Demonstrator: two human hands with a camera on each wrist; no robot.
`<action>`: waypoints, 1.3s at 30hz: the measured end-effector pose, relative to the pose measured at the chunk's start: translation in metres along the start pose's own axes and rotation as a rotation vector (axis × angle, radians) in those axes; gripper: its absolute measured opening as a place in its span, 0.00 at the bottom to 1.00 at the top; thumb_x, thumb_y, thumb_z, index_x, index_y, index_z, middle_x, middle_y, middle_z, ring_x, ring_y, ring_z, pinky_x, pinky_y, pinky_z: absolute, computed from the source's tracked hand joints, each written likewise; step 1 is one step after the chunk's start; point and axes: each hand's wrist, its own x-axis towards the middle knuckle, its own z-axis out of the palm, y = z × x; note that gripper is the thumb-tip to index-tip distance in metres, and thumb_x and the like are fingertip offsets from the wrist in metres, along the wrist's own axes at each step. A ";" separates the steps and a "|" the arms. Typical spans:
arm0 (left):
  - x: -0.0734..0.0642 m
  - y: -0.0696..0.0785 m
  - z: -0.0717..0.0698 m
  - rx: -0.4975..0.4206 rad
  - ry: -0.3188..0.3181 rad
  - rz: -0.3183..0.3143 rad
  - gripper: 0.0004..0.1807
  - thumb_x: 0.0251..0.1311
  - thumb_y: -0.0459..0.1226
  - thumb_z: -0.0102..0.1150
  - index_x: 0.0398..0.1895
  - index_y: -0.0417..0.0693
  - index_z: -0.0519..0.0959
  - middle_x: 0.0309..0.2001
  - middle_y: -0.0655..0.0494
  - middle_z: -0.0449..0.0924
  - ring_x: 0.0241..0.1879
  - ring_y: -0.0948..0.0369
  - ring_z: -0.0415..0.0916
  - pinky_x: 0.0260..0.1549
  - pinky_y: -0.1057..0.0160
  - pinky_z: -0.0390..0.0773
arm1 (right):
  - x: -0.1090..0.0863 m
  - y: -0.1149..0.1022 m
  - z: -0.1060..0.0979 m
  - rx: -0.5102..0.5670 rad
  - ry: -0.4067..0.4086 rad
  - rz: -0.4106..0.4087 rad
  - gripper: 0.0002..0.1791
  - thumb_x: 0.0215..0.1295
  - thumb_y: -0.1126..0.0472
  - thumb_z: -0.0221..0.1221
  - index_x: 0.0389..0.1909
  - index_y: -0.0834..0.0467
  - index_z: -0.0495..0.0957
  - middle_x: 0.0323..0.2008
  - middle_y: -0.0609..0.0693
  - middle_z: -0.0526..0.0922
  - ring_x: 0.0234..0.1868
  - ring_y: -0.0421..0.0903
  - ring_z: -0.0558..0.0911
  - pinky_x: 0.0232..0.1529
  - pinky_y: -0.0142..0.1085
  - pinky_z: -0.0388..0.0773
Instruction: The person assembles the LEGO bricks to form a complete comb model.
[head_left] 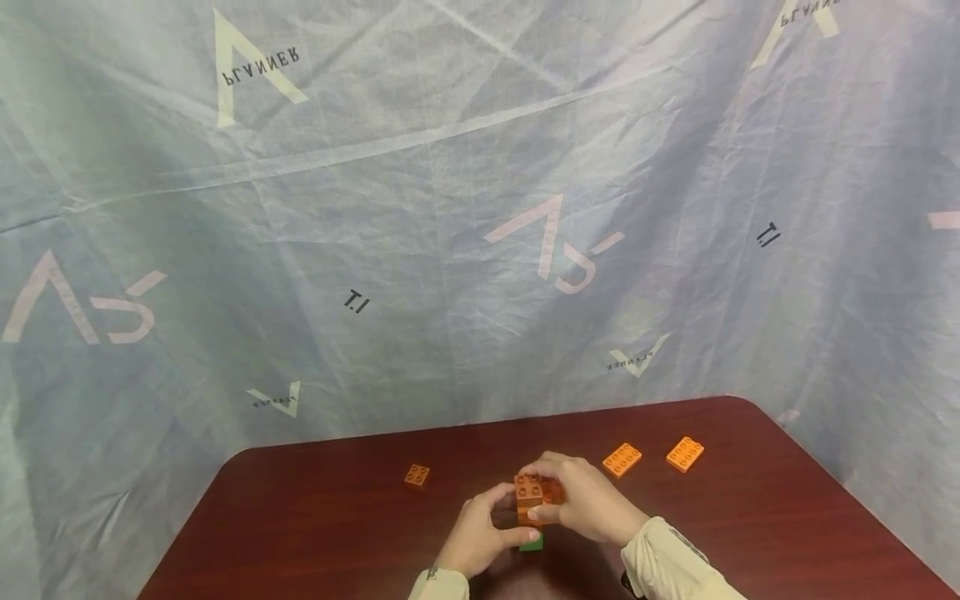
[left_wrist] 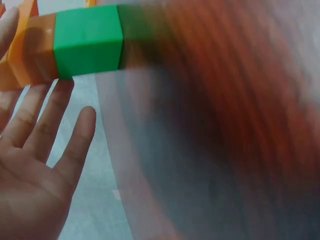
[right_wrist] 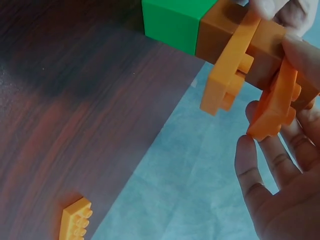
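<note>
Cream sleeves (head_left: 667, 560) sit nearest my camera; I see the left hand (head_left: 480, 531) and right hand (head_left: 592, 500) gripping a smooth plastic stack (head_left: 529, 491), upright on the wood-grained desk (head_left: 322, 508), its long axis vertical, studs up, green block (head_left: 531, 544) lowest; right of the stack lie two orange plates (head_left: 622, 460).

Wrinkled grey printed cloth (head_left: 420, 350) hangs behind a reddish-brown table (head_left: 315, 525).

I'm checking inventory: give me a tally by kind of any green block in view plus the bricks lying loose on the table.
Green block: 1
Small square loose brick: 1
Flat oblong loose bricks: 2
Total: 4
</note>
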 end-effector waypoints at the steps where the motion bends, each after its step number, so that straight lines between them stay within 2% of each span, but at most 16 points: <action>1: 0.001 -0.001 0.002 -0.014 0.006 -0.002 0.27 0.55 0.37 0.77 0.60 0.47 0.80 0.53 0.51 0.84 0.51 0.50 0.83 0.49 0.45 0.82 | 0.000 0.001 0.001 0.011 0.002 -0.002 0.22 0.57 0.60 0.75 0.53 0.55 0.84 0.42 0.40 0.81 0.39 0.38 0.80 0.39 0.38 0.80; 7: 0.003 -0.002 0.006 -0.021 0.041 0.015 0.21 0.55 0.34 0.76 0.53 0.47 0.82 0.46 0.54 0.85 0.44 0.55 0.85 0.42 0.54 0.85 | -0.002 0.003 0.004 0.030 0.023 -0.015 0.23 0.57 0.60 0.75 0.54 0.55 0.83 0.41 0.40 0.81 0.38 0.36 0.78 0.39 0.37 0.79; 14: 0.006 -0.001 0.005 0.023 0.022 0.003 0.19 0.55 0.33 0.76 0.50 0.48 0.82 0.44 0.57 0.85 0.43 0.55 0.84 0.42 0.54 0.85 | -0.007 0.009 0.005 0.031 0.046 -0.030 0.25 0.58 0.54 0.74 0.57 0.50 0.82 0.44 0.40 0.81 0.40 0.37 0.78 0.41 0.38 0.79; 21: 0.006 0.001 0.006 0.035 0.023 0.000 0.18 0.55 0.34 0.76 0.48 0.49 0.82 0.42 0.59 0.85 0.42 0.56 0.84 0.41 0.54 0.85 | -0.012 0.018 0.004 0.100 0.066 -0.033 0.26 0.58 0.47 0.74 0.57 0.48 0.82 0.44 0.39 0.82 0.41 0.36 0.79 0.42 0.37 0.81; 24: 0.006 0.002 0.007 0.056 0.036 0.004 0.18 0.55 0.35 0.76 0.48 0.49 0.82 0.42 0.60 0.85 0.42 0.57 0.84 0.41 0.54 0.85 | -0.015 0.022 0.000 0.128 0.056 -0.013 0.29 0.58 0.45 0.73 0.59 0.50 0.82 0.46 0.39 0.82 0.44 0.38 0.81 0.45 0.41 0.82; 30: 0.006 0.001 0.009 0.102 0.073 0.000 0.20 0.54 0.37 0.77 0.50 0.49 0.82 0.42 0.59 0.85 0.42 0.58 0.84 0.41 0.50 0.85 | -0.022 0.029 -0.011 0.142 0.010 0.044 0.33 0.56 0.42 0.73 0.61 0.52 0.80 0.52 0.44 0.82 0.52 0.50 0.82 0.52 0.55 0.80; 35: 0.006 0.002 0.010 0.116 0.093 0.001 0.21 0.52 0.37 0.78 0.50 0.49 0.83 0.42 0.58 0.86 0.42 0.58 0.84 0.42 0.49 0.84 | -0.028 0.037 -0.020 0.144 0.010 0.073 0.35 0.56 0.42 0.74 0.62 0.52 0.79 0.52 0.47 0.82 0.51 0.51 0.81 0.50 0.52 0.80; 39: 0.005 0.003 0.011 0.111 0.101 0.005 0.22 0.51 0.37 0.78 0.50 0.48 0.83 0.42 0.57 0.86 0.41 0.57 0.84 0.42 0.49 0.84 | -0.035 0.045 -0.027 0.148 0.028 0.109 0.35 0.56 0.43 0.74 0.62 0.53 0.79 0.50 0.46 0.82 0.51 0.49 0.80 0.49 0.51 0.79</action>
